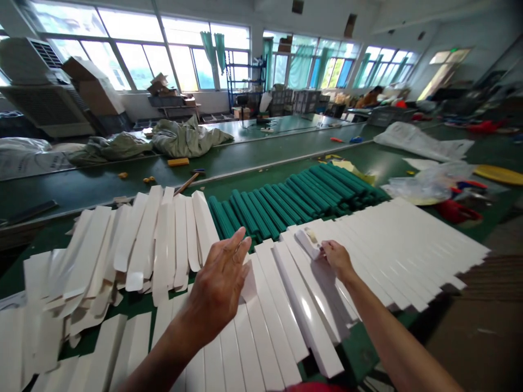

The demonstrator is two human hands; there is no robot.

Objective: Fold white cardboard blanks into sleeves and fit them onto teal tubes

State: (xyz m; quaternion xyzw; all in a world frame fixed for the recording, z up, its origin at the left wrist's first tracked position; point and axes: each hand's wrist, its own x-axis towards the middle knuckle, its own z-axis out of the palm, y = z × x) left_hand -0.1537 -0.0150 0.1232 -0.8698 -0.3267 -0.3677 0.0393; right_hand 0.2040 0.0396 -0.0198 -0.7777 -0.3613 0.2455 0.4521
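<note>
My left hand [223, 275] is held over a row of long narrow white boxes [263, 326], its fingers stretched out and nothing seen in it. To the right, my right hand [337, 258] grips a small white tape dispenser [309, 241] above the boxes' far ends. Below it, one white box [308, 310] sits raised above its neighbours. Behind the boxes lies a pile of dark green ribbed rods [281, 198]. Whether my left fingertips touch a box is hard to tell.
Loose flat white cartons [134, 234] are heaped at the left. More white boxes [396, 245] spread to the right. Clear plastic bags [425, 182] and a red-handled item [460, 212] lie at the far right. Grey-green sacks [183, 136] rest across the table. Another person [370, 98] sits far back.
</note>
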